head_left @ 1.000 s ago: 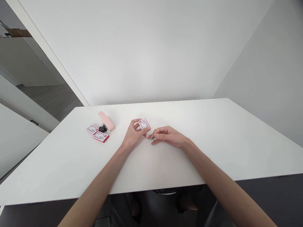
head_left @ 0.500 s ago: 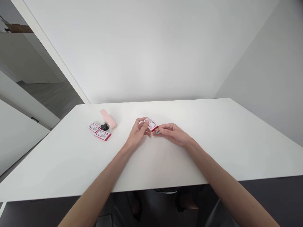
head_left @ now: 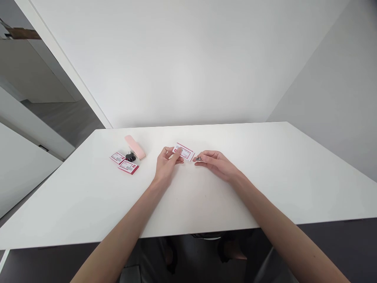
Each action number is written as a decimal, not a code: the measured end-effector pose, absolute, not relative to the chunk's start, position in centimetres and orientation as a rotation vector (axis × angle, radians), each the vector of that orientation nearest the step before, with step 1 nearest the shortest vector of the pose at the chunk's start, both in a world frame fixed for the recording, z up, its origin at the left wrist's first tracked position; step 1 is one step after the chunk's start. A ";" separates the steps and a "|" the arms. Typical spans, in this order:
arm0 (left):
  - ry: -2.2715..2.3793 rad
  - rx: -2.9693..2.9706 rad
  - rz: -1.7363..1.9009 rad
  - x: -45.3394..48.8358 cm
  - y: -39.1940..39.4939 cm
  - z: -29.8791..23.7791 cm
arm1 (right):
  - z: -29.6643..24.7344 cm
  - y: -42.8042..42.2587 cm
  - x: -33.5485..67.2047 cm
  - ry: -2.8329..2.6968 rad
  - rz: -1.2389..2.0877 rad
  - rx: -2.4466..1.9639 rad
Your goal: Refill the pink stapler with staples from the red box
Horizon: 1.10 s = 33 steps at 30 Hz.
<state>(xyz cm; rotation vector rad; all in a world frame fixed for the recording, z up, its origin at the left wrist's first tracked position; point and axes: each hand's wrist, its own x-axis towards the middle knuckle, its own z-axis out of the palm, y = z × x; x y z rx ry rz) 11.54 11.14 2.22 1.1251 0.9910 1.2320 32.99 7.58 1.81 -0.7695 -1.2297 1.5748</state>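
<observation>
Head view shows me the left hand (head_left: 167, 162) pinching a card (head_left: 186, 153) at twelve o'clock, the right hand (head_left: 216, 162) pinching a small grey piece (head_left: 198, 159), apparently unjoined, other cards (head_left: 127, 167) untouched at nine.

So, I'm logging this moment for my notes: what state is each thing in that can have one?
Left hand: closed on a card
Held card: printed side up
Right hand: pinching
Small grey item: between the right hand's fingertips, partly hidden
Two other cards: lying, printed sides up
Black items: lying beside those cards
Pink object: lying aslant, open or closed unclear
</observation>
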 end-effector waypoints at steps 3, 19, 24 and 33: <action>1.033 1.102 1.264 11.6 11.1 2.2 | 1.6 7.8 33.0 -1.141 1.457 -0.835; 1.087 1.132 1.275 11.6 10.9 2.3 | 1.4 7.7 32.6 -1.220 1.254 -1.042; 1.084 1.112 1.229 11.8 10.7 2.5 | 1.7 7.3 32.3 -1.241 1.148 -1.124; 1.048 1.198 1.106 12.0 10.2 2.7 | 1.5 7.2 31.8 -1.421 0.841 -1.165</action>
